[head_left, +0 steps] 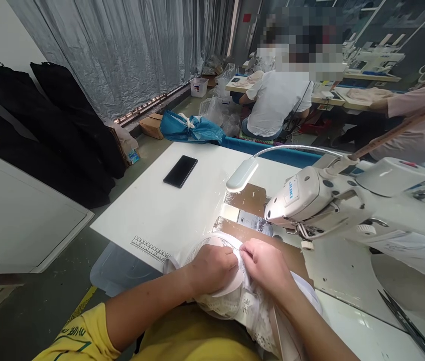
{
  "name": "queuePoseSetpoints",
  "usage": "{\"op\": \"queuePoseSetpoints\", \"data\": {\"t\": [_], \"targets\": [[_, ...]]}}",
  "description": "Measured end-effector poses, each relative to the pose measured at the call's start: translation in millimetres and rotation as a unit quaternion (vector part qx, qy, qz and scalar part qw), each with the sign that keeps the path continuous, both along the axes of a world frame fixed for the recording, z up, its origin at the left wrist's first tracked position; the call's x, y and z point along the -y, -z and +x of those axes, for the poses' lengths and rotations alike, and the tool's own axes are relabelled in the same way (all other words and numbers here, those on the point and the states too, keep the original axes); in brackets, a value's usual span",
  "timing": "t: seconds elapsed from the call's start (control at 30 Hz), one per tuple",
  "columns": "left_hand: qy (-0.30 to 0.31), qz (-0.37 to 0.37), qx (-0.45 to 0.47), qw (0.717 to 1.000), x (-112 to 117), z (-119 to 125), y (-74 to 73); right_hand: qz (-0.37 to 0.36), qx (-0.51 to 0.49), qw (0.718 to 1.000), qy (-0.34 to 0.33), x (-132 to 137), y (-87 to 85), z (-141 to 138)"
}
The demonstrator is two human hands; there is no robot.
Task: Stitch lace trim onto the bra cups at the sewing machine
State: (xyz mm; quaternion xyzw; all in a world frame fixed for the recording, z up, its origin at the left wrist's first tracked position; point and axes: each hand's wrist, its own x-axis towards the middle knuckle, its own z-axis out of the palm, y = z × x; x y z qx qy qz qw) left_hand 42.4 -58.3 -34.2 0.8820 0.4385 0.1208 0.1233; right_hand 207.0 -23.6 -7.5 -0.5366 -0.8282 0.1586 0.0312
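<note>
A white lace bra (pixel 222 303) with a small printed label lies bunched at the table's front edge, partly over my lap. My left hand (pixel 212 268) is closed on its cup, fingers curled into the fabric. Just to the right, my right hand (pixel 267 263) pinches the edge of the same piece between thumb and forefinger. The two hands are close together but apart. Behind them stands a white sewing machine (pixel 302 195), its needle area beyond my right hand. Part of the bra is hidden under my hands and right forearm.
A black phone (pixel 180 171) lies on the white table (pixel 144 200), near a printed ruler scale (pixel 150 249). A lamp (pixel 241 174) arches over the machine. Black tweezers or scissors (pixel 408 321) lie at right. A blue cloth bundle (pixel 191 128) sits beyond; people (pixel 278 100) work behind.
</note>
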Motion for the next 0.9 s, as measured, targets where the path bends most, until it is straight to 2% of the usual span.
{"op": "queuePoseSetpoints", "data": {"t": [0.27, 0.57, 0.73, 0.9], "targets": [[0.035, -0.047, 0.045, 0.997, 10.3, -11.6, -15.2, 0.012, 0.011, 1.000, 0.006, 4.4, 2.4, -1.6], [0.111, -0.096, 0.142, 0.979, 13.2, -20.5, -24.3, 0.026, 0.019, 0.999, 0.008, 6.4, 5.2, -2.3], [0.107, -0.111, 0.106, 0.982, 13.5, -18.9, -27.3, 0.040, 0.020, 0.999, 0.007, 7.3, 7.1, -2.2], [0.117, -0.079, 0.088, 0.986, 16.3, -13.5, -28.5, 0.058, 0.025, 0.998, 0.004, 9.6, 9.2, -2.3]]}}
